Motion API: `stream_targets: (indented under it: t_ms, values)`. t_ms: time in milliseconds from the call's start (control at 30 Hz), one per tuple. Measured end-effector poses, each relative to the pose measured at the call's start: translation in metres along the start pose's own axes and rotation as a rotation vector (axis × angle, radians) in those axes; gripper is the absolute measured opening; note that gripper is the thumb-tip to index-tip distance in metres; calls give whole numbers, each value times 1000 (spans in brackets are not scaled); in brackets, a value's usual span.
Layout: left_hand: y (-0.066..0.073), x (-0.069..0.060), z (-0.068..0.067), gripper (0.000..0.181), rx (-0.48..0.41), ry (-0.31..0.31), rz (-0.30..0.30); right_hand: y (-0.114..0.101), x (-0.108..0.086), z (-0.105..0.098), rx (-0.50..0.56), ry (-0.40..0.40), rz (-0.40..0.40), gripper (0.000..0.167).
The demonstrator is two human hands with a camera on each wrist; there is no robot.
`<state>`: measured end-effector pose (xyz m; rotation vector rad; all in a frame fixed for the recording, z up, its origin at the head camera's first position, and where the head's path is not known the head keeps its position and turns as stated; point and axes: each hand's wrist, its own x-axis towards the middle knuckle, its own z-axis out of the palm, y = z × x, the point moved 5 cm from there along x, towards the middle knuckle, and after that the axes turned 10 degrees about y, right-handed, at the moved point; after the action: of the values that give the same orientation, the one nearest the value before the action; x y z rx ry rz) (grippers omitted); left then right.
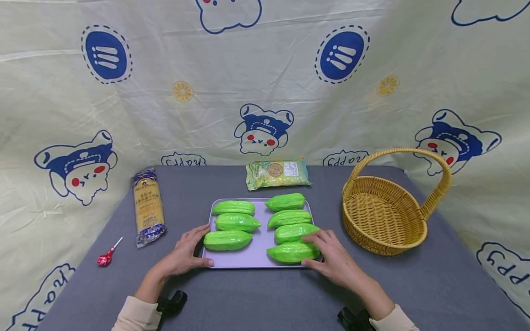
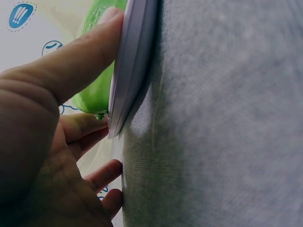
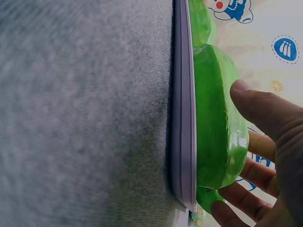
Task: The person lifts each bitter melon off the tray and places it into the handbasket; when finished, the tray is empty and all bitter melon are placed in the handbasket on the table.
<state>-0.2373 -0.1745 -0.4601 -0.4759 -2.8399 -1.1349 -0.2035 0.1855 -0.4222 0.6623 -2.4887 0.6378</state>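
Observation:
Several glossy green ridged vegetables [image 1: 238, 222] lie on a lilac tray [image 1: 260, 257], in a left and a right column. My left hand [image 1: 187, 250] rests at the tray's left front corner, thumb against the front rim and fingers spread along the left side. In the left wrist view the thumb looks straight. My right hand [image 1: 333, 257] is around the right end of the nearest green vegetable [image 3: 215, 123] in the right column, thumb on its near side, fingers on its far side. The vegetable sits on the tray; part of it is hidden by the hand.
A wicker basket [image 1: 383, 248] with a tall handle stands on the right. Behind the tray lies a green-yellow packet [image 1: 276, 174]. To the left are a long pasta bag [image 1: 148, 207] and a red lollipop [image 1: 105, 259], on a grey cloth [image 1: 248, 303]. A printed curtain hangs behind.

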Motion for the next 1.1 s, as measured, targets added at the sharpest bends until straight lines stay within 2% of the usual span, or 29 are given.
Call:
stream_targets:
  t_ms: [633, 900, 1100]
  values:
    - [0, 0, 0, 92, -5, -12, -10, 4, -3, 8, 79, -73, -30, 54]
    - [0, 0, 0, 92, -13, -17, -10, 7, -1, 11, 109, -129, 70, 44]
    - [0, 0, 0, 92, -15, -16, -11, 9, 1, 15, 113, -161, 137, 44]
